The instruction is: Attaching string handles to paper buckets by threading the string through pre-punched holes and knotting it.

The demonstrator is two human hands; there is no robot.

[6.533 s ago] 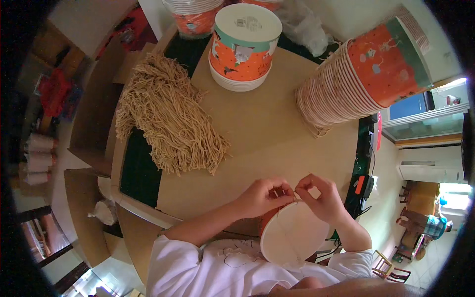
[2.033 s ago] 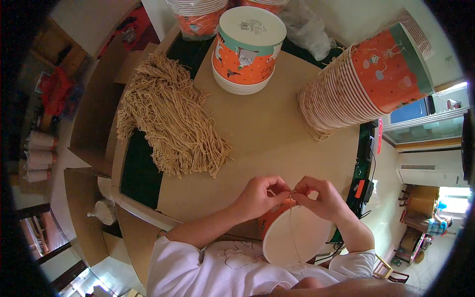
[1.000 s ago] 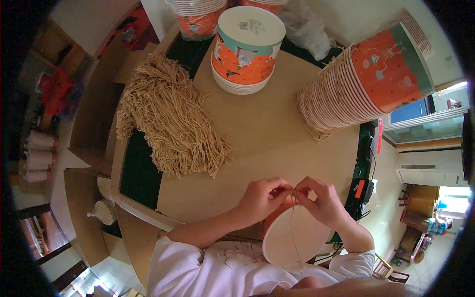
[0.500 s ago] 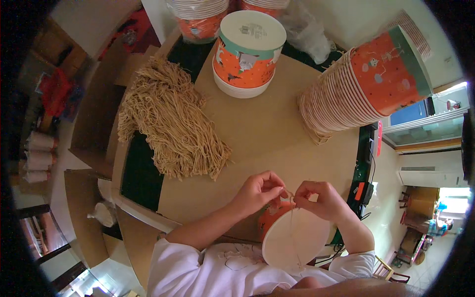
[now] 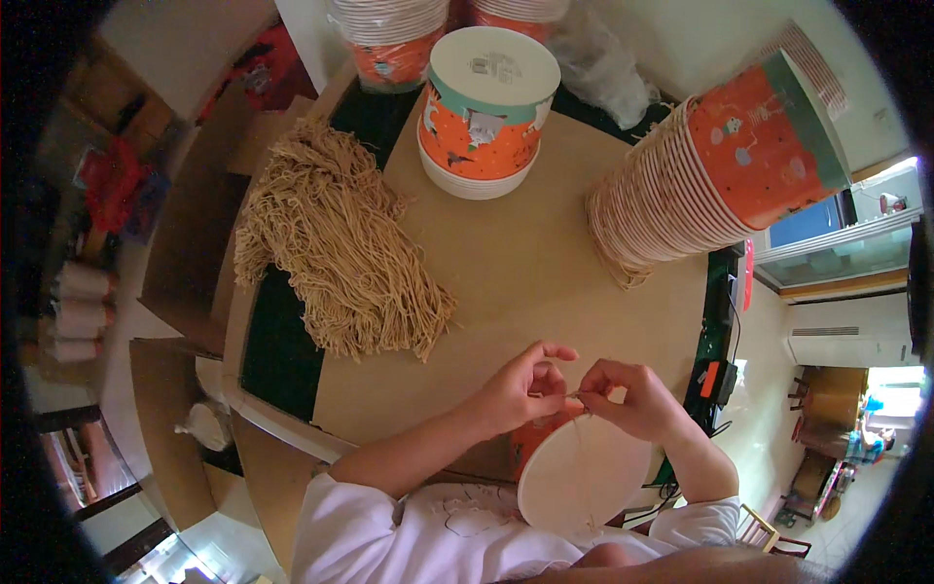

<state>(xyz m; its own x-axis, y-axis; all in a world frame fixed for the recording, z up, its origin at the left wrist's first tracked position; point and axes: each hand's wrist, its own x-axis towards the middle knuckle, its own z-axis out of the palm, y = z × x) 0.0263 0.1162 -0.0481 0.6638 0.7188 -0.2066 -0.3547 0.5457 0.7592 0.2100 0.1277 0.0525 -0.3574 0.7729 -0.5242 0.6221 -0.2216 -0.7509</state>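
An orange paper bucket (image 5: pixel 584 474) rests tilted against my body at the table's near edge, its white open mouth toward me. A thin tan string (image 5: pixel 578 438) runs across the mouth from the upper rim. At that rim my left hand (image 5: pixel 530 389) pinches the string with thumb and forefinger, its other fingers loosely raised. Closed in a pinch beside it, my right hand (image 5: pixel 632 397) grips the string's end close to the left fingertips. The knot or hole there is too small to make out.
A heap of cut tan strings (image 5: pixel 341 248) lies at the left on brown cardboard (image 5: pixel 506 282). An upside-down bucket stack (image 5: pixel 491 112) stands at the back. A long leaning stack of buckets (image 5: pixel 720 161), strings hanging from it, is at right. Open cartons (image 5: pixel 180 428) flank the left.
Both hands have stayed at the bucket's rim. My left forefinger has lifted and the fingertips have drawn down closer to the rim. The view has shifted slightly.
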